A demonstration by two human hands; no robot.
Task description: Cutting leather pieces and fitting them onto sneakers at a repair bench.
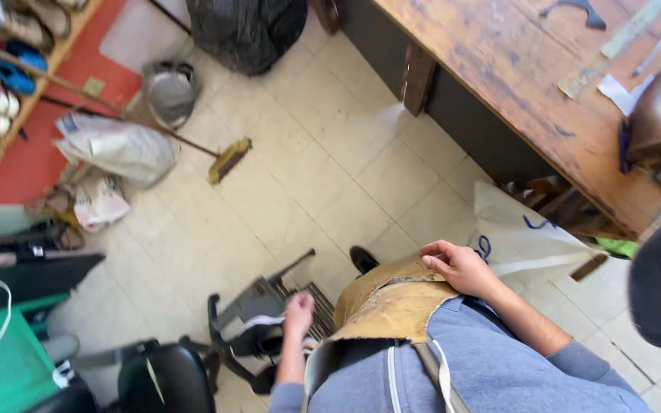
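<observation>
The right hand (460, 268) rests with curled fingers on the edge of a tan, worn leather apron (392, 302) lying over the person's lap, gripping its upper rim. The left hand (297, 312) hangs low beside the apron; it is blurred, and whether it grasps anything cannot be told. Beneath it stands a dark metal stand with grey ribbed bars (269, 306), partly hidden by the arm. A scuffed brown wooden workbench (514, 69) runs off the top right, cut by the frame. A straw broom with a long wooden handle (227, 159) lies on the pale tiled floor (323, 153).
</observation>
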